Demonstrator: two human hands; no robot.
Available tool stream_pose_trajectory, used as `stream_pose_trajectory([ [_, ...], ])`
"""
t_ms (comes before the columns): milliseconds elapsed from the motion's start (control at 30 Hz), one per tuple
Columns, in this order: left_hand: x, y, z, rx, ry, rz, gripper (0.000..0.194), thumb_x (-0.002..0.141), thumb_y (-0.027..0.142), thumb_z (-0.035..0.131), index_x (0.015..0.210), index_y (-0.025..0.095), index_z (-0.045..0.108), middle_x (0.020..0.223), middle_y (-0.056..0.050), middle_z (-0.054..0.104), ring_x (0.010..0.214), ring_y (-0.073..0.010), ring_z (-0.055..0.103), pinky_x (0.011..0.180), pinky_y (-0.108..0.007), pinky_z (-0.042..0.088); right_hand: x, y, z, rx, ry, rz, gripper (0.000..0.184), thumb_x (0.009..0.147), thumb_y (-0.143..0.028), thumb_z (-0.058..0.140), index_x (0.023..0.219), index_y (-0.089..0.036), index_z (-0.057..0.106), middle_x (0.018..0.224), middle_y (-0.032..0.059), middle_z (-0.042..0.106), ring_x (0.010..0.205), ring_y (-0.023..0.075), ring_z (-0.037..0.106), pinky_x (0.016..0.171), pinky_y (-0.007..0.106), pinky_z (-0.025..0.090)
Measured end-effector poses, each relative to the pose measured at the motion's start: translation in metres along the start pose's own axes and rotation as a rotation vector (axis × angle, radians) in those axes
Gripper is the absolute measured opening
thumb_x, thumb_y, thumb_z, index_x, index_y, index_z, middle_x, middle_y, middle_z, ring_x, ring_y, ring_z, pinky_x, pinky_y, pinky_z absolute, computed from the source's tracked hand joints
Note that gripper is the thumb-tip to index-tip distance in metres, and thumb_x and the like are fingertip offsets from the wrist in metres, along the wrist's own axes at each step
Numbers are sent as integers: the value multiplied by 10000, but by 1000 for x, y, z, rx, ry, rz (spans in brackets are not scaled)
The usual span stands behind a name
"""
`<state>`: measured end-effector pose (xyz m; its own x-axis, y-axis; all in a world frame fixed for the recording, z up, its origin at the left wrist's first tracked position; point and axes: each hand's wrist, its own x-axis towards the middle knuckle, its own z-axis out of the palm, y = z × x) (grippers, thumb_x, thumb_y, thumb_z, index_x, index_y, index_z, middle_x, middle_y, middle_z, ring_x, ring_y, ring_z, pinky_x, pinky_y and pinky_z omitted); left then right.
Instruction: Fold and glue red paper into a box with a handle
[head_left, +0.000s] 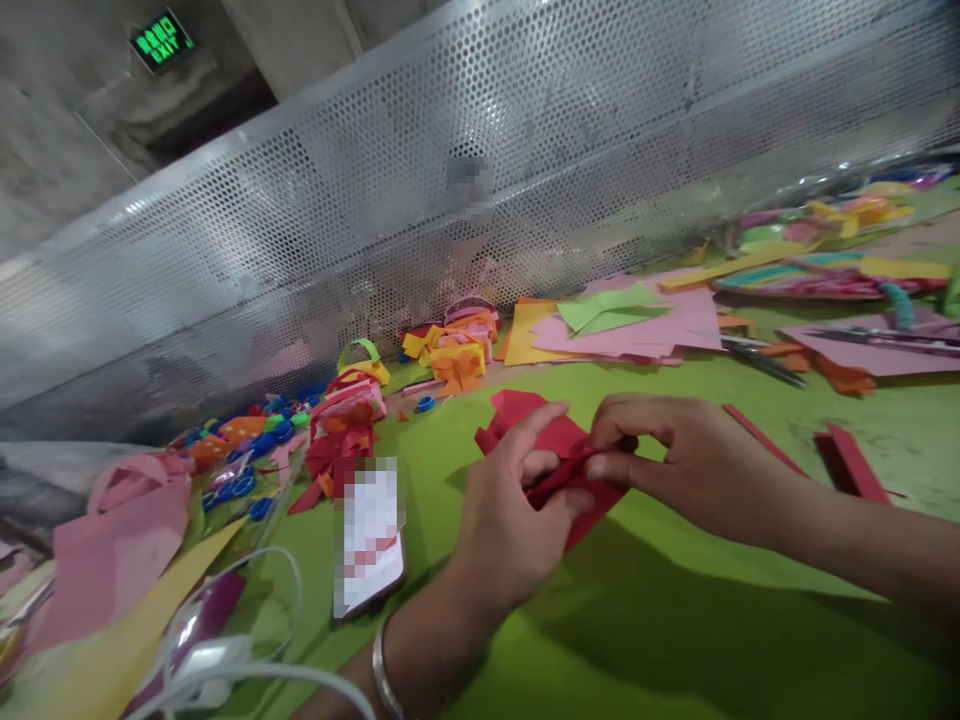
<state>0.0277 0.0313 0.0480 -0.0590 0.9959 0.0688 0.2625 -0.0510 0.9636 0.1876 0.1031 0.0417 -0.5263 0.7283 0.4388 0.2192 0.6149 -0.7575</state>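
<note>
A folded piece of red paper (536, 425) is held between both hands above the green tabletop (660, 640). My left hand (517, 510) is closed around its left and near side, the thumb pressed on the lower part. At the paper's right edge, my right hand (667, 455) pinches a fold between thumb and fingers. Part of the paper is hidden behind the fingers. Right of my right hand lie a red paper strip (765, 440) and a folded red piece (855, 465).
A phone (371, 540) lies left of my left forearm, near a white cable (262, 670). Small paper bags (457, 350), pink sheets (645, 320) and scissors (765, 360) lie farther back. A perforated metal panel (360, 210) runs behind the table.
</note>
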Motion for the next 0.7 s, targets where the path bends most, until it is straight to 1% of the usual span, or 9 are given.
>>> stream_pose_trajectory([
  [100,1,2,-3,32,-10,-14,665,680,97,676,1307,277,548,750,24,717,681,-153,653,644,-245,500,4,5,-6,4,-3,10,216,794,-360,585,635,-220,627,591,-14,604,541,128,536,490,245,401],
  [167,2,4,-7,126,-2,4,667,687,84,684,1310,285,553,780,14,732,698,-164,666,671,-265,513,7,10,-12,37,5,31,249,804,-408,582,657,-213,637,562,-18,567,508,122,505,468,246,392],
  [333,5,10,-22,656,124,268,647,566,119,851,1154,329,683,779,-2,703,753,-221,639,753,-368,500,14,25,-25,33,-27,97,418,797,-594,579,656,-205,637,572,-8,541,520,123,482,454,243,378],
  [433,9,10,-31,809,138,338,678,570,136,867,1181,342,658,752,17,681,764,-213,605,773,-391,475,18,35,-31,-19,-44,94,496,802,-669,537,645,-208,630,554,-10,534,500,123,475,452,246,385],
  [500,11,9,-35,828,124,319,666,603,128,850,1203,325,641,763,24,682,766,-195,599,780,-381,468,19,39,-31,-125,-25,39,469,822,-645,532,688,-213,655,603,14,588,536,152,523,482,278,424],
  [567,13,6,-36,857,95,287,670,621,122,837,1231,298,622,752,28,677,752,-187,595,763,-367,467,18,39,-27,-240,44,-44,373,815,-572,585,836,-220,704,825,82,671,744,239,602,628,372,487],
  [633,13,2,-35,907,55,294,700,620,115,828,1263,270,598,733,26,672,728,-188,587,714,-349,465,14,34,-19,-379,108,-201,306,812,-437,636,1026,-229,706,1108,132,645,1008,330,552,819,483,446],
  [667,13,0,-34,936,36,327,718,620,106,822,1280,259,584,726,24,671,727,-193,582,694,-344,461,12,31,-15,-460,111,-313,261,826,-361,633,1046,-239,704,1155,127,630,1057,343,517,862,503,411],
  [700,12,-1,-32,963,30,382,727,623,94,811,1293,248,573,722,20,672,732,-199,578,684,-341,456,9,28,-11,-534,92,-426,190,852,-286,606,1003,-246,714,1123,110,646,1040,331,516,862,495,398],
])
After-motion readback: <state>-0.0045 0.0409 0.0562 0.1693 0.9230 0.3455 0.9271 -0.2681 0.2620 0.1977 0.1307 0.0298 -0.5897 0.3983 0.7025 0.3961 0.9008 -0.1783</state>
